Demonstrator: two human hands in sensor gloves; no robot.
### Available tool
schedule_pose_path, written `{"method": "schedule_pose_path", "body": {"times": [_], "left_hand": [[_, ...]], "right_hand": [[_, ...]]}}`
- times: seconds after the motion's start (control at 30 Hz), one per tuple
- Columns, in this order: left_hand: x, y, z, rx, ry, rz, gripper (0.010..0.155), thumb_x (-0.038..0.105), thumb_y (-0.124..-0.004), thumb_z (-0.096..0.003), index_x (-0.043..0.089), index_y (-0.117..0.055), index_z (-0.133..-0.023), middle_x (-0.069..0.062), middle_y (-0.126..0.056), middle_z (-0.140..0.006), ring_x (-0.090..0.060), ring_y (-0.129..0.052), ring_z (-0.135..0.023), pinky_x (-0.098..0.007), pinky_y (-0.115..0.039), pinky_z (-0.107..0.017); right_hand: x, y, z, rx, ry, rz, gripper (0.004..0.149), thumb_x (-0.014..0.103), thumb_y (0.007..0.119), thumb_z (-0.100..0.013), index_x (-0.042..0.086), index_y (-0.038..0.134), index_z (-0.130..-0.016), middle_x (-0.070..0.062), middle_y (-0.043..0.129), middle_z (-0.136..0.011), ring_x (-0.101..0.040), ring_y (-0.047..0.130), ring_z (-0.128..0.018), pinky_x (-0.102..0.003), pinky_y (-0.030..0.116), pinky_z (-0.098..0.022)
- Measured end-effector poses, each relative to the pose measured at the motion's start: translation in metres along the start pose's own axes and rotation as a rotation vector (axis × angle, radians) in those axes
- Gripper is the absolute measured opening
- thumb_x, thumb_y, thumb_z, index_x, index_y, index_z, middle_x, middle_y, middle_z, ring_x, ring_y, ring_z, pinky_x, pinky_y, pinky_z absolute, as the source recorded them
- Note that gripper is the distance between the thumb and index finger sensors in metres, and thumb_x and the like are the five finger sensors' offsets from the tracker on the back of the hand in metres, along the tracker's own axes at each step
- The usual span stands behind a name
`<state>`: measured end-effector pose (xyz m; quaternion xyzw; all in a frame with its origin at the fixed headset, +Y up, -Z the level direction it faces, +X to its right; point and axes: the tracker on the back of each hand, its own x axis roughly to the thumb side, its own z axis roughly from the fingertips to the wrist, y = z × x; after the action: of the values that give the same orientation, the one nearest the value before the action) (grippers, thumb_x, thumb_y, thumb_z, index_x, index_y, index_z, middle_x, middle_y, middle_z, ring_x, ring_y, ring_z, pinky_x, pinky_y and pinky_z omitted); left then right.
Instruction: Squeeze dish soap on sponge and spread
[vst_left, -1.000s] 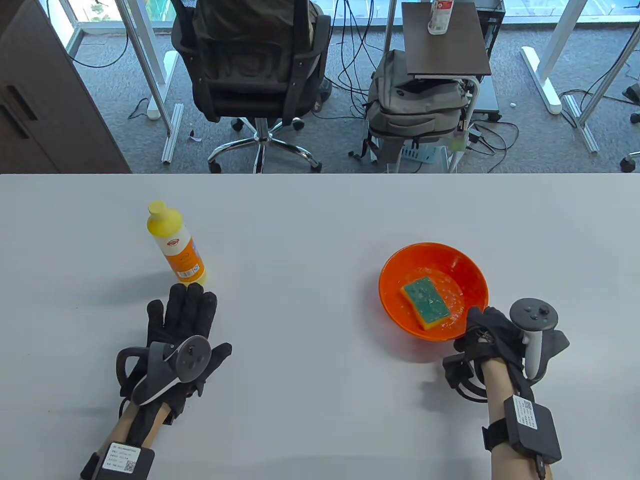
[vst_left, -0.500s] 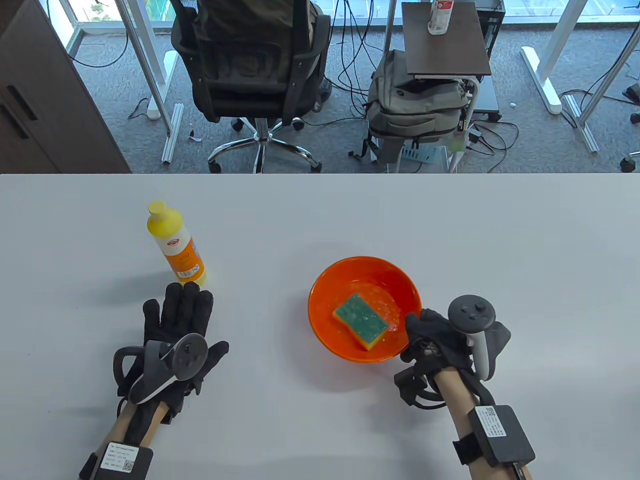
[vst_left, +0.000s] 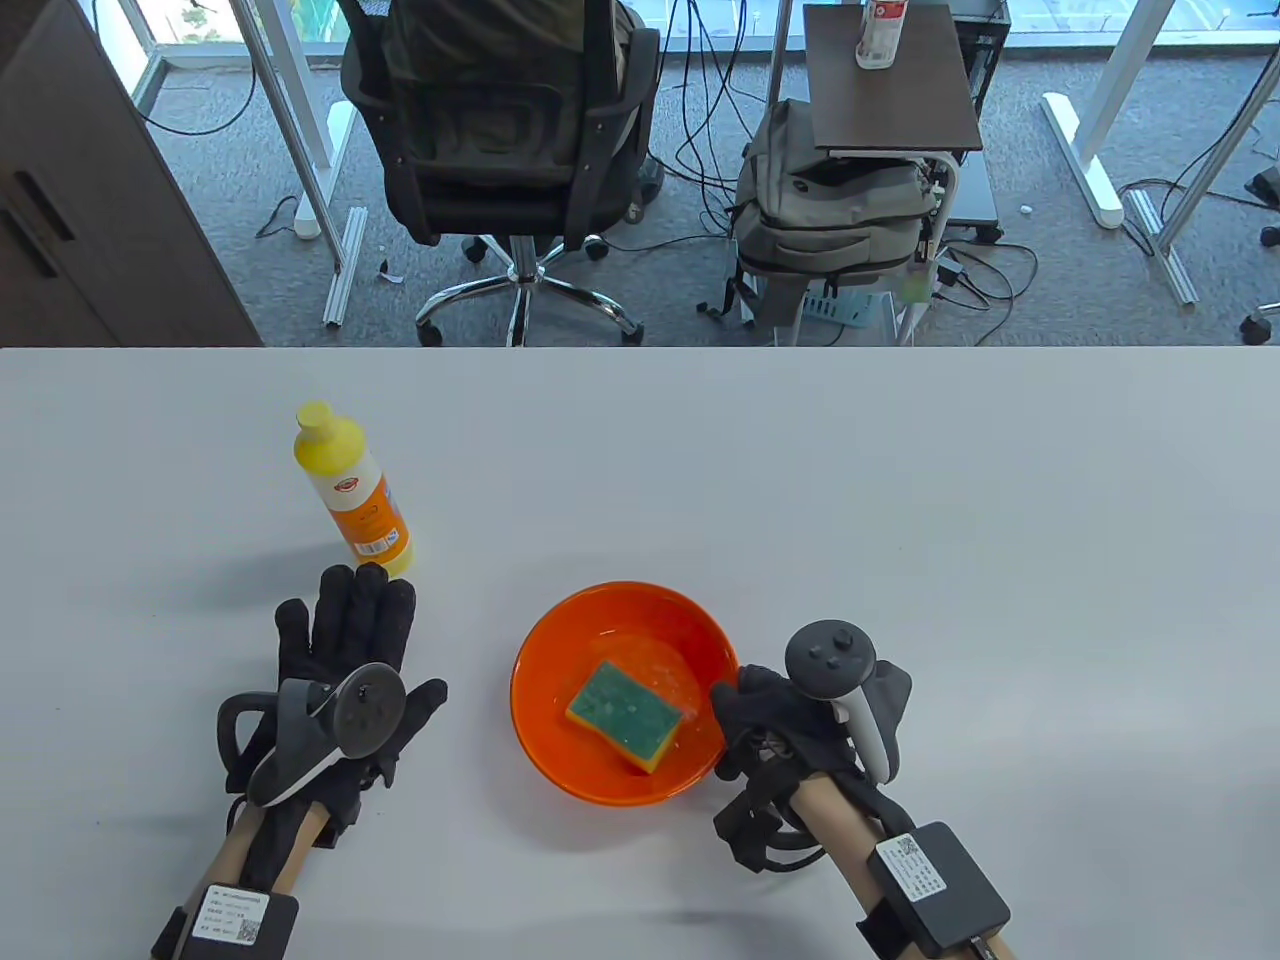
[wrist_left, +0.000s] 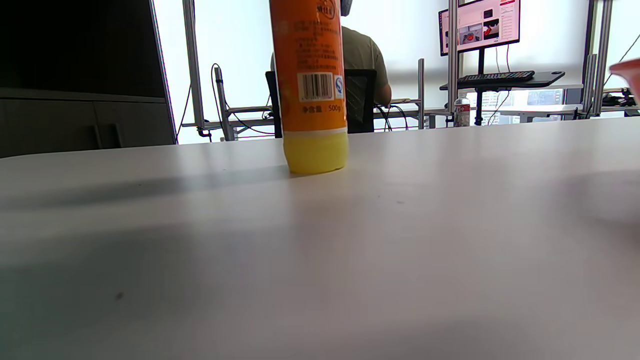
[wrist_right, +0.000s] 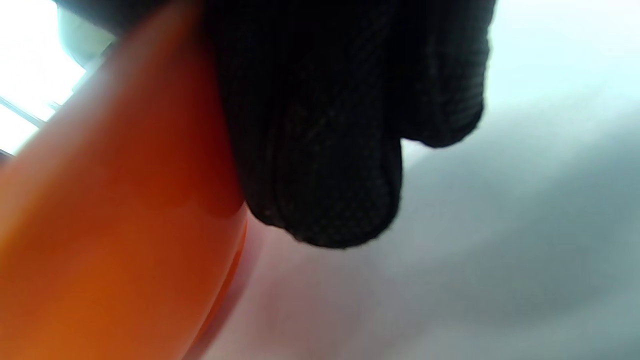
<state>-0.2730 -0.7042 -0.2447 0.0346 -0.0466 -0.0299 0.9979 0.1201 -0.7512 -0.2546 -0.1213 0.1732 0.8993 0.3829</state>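
A green and yellow sponge (vst_left: 625, 717) lies in an orange bowl (vst_left: 560, 665) near the table's front middle. My right hand (vst_left: 765, 715) grips the bowl's right rim; in the right wrist view its gloved fingers (wrist_right: 320, 150) press on the orange wall (wrist_right: 110, 220). A yellow and orange dish soap bottle (vst_left: 352, 490) stands upright at the left, cap on; its lower part shows in the left wrist view (wrist_left: 310, 85). My left hand (vst_left: 345, 635) rests flat and open on the table just in front of the bottle, holding nothing.
The white table (vst_left: 900, 480) reaches back to its far edge (vst_left: 640, 347). Beyond it stand an office chair (vst_left: 500, 130), a grey backpack (vst_left: 830, 220) and a small side table (vst_left: 890, 80).
My right hand has dragged the bowl with the sponge left and toward me, from the right side to the front middle. My left hand has slipped slightly back; the bottle has not moved.
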Motion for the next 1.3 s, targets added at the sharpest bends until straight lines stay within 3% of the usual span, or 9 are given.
{"method": "schedule_pose_path", "body": {"times": [0.23,0.4,0.7,0.9,1.07,1.3], "left_hand": [[0.000,-0.004,-0.002,-0.019,0.004,0.008,0.090,0.072,-0.062,-0.0354,0.036,-0.025,-0.110,0.006,-0.022,-0.122,-0.024,-0.021,-0.120,-0.059,-0.023,-0.085],[-0.001,-0.002,-0.001,0.019,0.027,0.040,0.089,0.071,-0.063,-0.0354,0.036,-0.029,-0.110,0.006,-0.028,-0.122,-0.024,-0.027,-0.120,-0.058,-0.030,-0.086],[-0.013,0.033,-0.001,0.312,0.187,0.221,0.088,0.072,-0.070,-0.0334,0.035,-0.042,-0.108,0.006,-0.046,-0.119,-0.023,-0.054,-0.116,-0.049,-0.054,-0.087],[-0.036,0.060,-0.012,0.503,0.364,0.300,0.090,0.077,-0.074,-0.0322,0.039,-0.043,-0.107,0.010,-0.052,-0.117,-0.018,-0.062,-0.113,-0.047,-0.061,-0.086],[-0.053,0.054,-0.039,0.388,0.442,0.491,0.106,0.079,-0.075,-0.0307,0.031,-0.024,-0.110,0.002,-0.030,-0.121,-0.025,-0.044,-0.118,-0.053,-0.052,-0.087],[-0.068,0.013,-0.075,0.195,0.528,0.787,0.116,0.078,-0.082,-0.0266,0.029,-0.019,-0.109,-0.001,-0.026,-0.121,-0.026,-0.039,-0.120,-0.054,-0.048,-0.088]], "right_hand": [[-0.004,0.007,-0.001,0.091,0.017,-0.010,0.057,0.047,0.074,-0.042,0.009,0.077,-0.084,-0.003,0.109,-0.060,-0.020,0.113,-0.042,-0.035,0.093,-0.043],[0.005,-0.004,0.007,-0.038,-0.061,0.138,0.071,0.058,0.072,-0.039,0.009,0.074,-0.090,-0.008,0.107,-0.065,-0.026,0.112,-0.046,-0.040,0.090,-0.045],[0.018,-0.031,0.032,-0.304,-0.223,0.453,0.071,0.062,0.073,-0.038,0.022,0.071,-0.096,-0.007,0.092,-0.089,-0.032,0.099,-0.073,-0.046,0.078,-0.062],[0.017,-0.030,0.034,-0.294,-0.232,0.571,0.075,0.063,0.073,-0.038,0.028,0.060,-0.102,-0.009,0.063,-0.110,-0.038,0.071,-0.098,-0.052,0.059,-0.074],[0.016,-0.030,0.033,-0.295,-0.219,0.614,0.078,0.063,0.073,-0.037,0.030,0.053,-0.105,-0.009,0.051,-0.114,-0.040,0.057,-0.103,-0.054,0.052,-0.076],[0.012,-0.025,0.028,-0.255,-0.179,0.675,0.080,0.064,0.072,-0.038,0.030,0.047,-0.106,-0.010,0.043,-0.116,-0.041,0.048,-0.105,-0.055,0.046,-0.077]]}}
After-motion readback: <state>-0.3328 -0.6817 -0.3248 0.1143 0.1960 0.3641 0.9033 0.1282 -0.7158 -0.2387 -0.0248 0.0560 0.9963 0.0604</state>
